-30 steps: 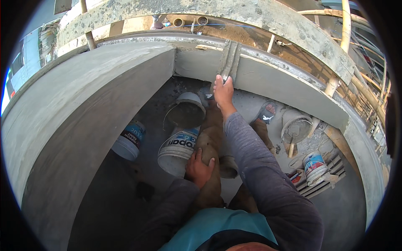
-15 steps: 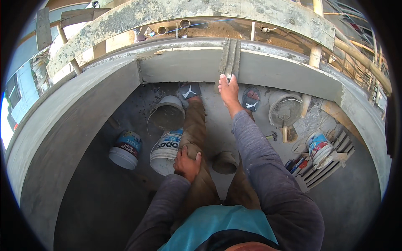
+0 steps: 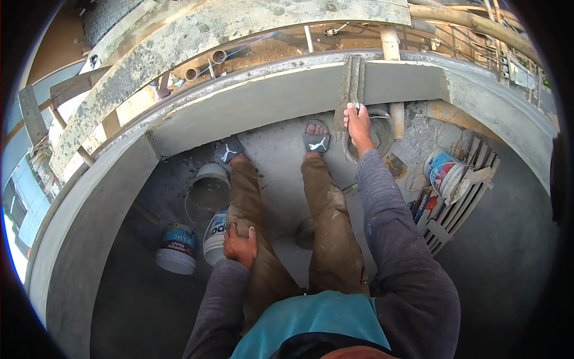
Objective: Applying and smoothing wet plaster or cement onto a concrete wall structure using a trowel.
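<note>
bucket (image 3: 383, 133) below right hand (image 3: 359, 127); plank (image 3: 251, 30) beyond

Around the legs (image 3: 332, 221): wall (image 3: 239, 113) at twelve o'clock, plank (image 3: 257, 25) beyond; trowel (image 3: 353, 84) on the wall at one; bucket (image 3: 390, 140) at two; pail (image 3: 441, 170) and slats (image 3: 463, 207) at three; tub (image 3: 176, 251) at eight; another bucket (image 3: 213, 171) at nine.

2 pipe ends (image 3: 219, 57) near blue line (image 3: 251, 44)

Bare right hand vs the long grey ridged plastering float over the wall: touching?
Touching. The head view shows it plainly: the bare right hand has its fingers and thumb closed on the long grey ridged plastering float.
</note>
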A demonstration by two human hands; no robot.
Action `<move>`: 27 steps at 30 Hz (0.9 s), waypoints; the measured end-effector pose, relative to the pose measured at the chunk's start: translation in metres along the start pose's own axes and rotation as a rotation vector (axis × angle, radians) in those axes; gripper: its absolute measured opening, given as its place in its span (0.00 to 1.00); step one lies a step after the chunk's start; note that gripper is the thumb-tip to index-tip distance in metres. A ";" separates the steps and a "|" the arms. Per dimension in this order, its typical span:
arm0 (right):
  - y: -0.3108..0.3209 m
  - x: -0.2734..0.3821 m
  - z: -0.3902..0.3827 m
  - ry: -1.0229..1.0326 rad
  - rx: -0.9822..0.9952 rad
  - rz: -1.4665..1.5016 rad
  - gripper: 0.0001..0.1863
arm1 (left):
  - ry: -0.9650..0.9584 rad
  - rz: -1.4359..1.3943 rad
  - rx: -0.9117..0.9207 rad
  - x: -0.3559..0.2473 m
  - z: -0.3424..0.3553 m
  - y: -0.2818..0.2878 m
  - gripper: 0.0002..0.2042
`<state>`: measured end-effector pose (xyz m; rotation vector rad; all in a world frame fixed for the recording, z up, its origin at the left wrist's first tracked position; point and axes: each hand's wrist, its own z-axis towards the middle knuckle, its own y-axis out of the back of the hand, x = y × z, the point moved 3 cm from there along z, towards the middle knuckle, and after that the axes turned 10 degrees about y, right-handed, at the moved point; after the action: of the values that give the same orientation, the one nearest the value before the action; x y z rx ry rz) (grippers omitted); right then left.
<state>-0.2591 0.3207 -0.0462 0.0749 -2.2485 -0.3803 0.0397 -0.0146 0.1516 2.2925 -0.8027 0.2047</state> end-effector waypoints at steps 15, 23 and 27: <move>0.138 -0.032 -0.101 0.142 -0.226 -0.465 0.29 | -0.093 0.150 0.008 -0.027 -0.002 0.007 0.33; 0.165 -0.046 -0.142 0.094 -0.190 -0.520 0.30 | -0.091 0.022 -0.077 -0.029 0.008 -0.004 0.29; 0.212 -0.050 -0.078 0.070 -0.341 -0.370 0.28 | -0.095 -0.002 -0.054 -0.034 -0.001 -0.021 0.29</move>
<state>-0.1524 0.5124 0.0269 0.3220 -2.0671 -0.9388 0.0253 0.0142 0.1287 2.2659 -0.8443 0.0724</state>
